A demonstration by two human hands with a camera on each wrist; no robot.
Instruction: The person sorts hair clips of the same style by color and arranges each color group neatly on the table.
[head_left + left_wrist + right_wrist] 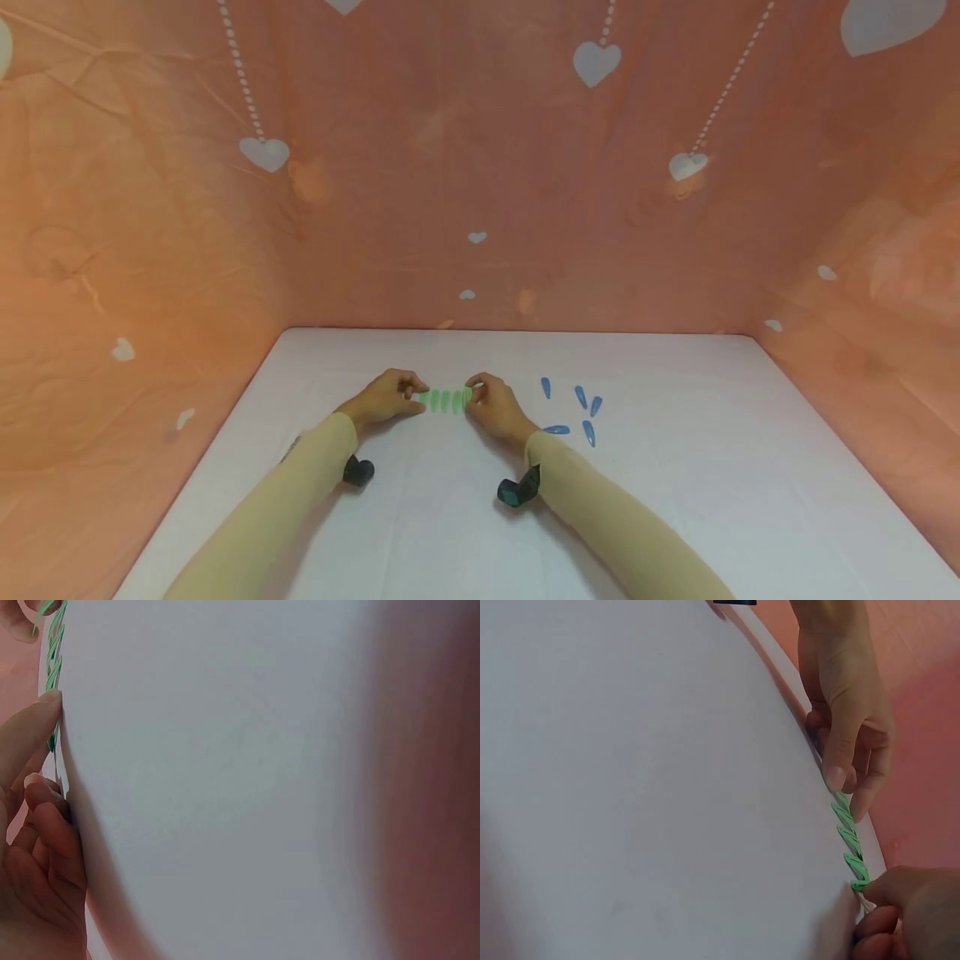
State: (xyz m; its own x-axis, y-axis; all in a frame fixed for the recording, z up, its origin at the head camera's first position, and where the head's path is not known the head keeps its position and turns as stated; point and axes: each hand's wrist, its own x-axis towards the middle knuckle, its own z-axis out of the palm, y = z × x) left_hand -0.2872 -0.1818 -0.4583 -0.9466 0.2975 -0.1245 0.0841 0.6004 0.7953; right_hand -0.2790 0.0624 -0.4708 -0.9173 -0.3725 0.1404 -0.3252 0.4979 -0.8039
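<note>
Several green snap hair clips (446, 402) stand side by side in a short row on the white table. At the row's left end, my left hand (386, 395) pinches the outermost green clip between thumb and index finger. My right hand (497, 408) grips the clip at the right end the same way, its fingertips covering part of it. From the right wrist view, the green clips (849, 838) lie slanted and parallel between the two hands, their narrow slots showing. In the left wrist view, the thumb overlaps part of the row.
Several blue snap hair clips (588, 432) lie scattered to the right of my right hand, one close by the wrist. The white table (450, 533) reaches back to an orange cloth wall (390, 250) with white hearts. Cloth also rises along both sides.
</note>
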